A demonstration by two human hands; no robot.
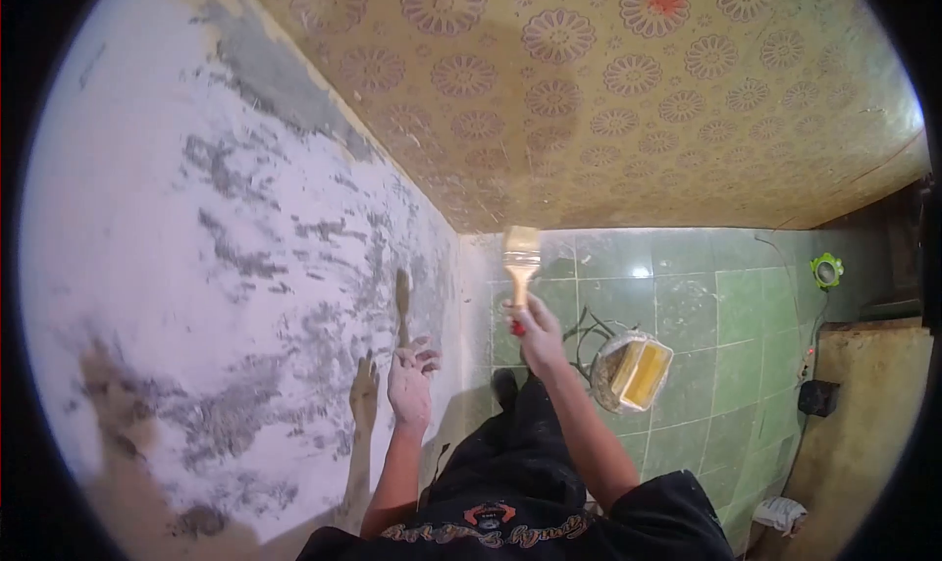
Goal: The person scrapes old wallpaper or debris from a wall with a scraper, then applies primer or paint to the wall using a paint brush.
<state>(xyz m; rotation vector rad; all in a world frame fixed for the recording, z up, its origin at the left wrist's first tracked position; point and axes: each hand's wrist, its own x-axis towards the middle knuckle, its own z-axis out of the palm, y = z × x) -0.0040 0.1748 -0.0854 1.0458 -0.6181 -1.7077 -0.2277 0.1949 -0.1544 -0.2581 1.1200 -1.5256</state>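
Note:
My right hand (539, 333) is closed round the handle of a wide, pale-bristled paintbrush (522, 252), its bristles pointing up and away from me. My left hand (410, 382) is raised beside the patchy white and grey wall (235, 326); its fingers are slightly curled and apart, with nothing held, and white dust covers it. Whether it touches the wall cannot be made out. Shadows of the hands and brush fall on the wall. Below and to the right of my right hand, a round bucket (606, 370) stands on the floor with a yellow-and-white rectangular tray (645, 375) on top.
A yellow flower-patterned wall (608, 120) rises ahead from the green tiled floor (684, 311). Cables lie near the bucket. At right are a green round object (826, 271), a black box (818, 398), a wooden board (854, 414) and a whitish cloth or bag (780, 513).

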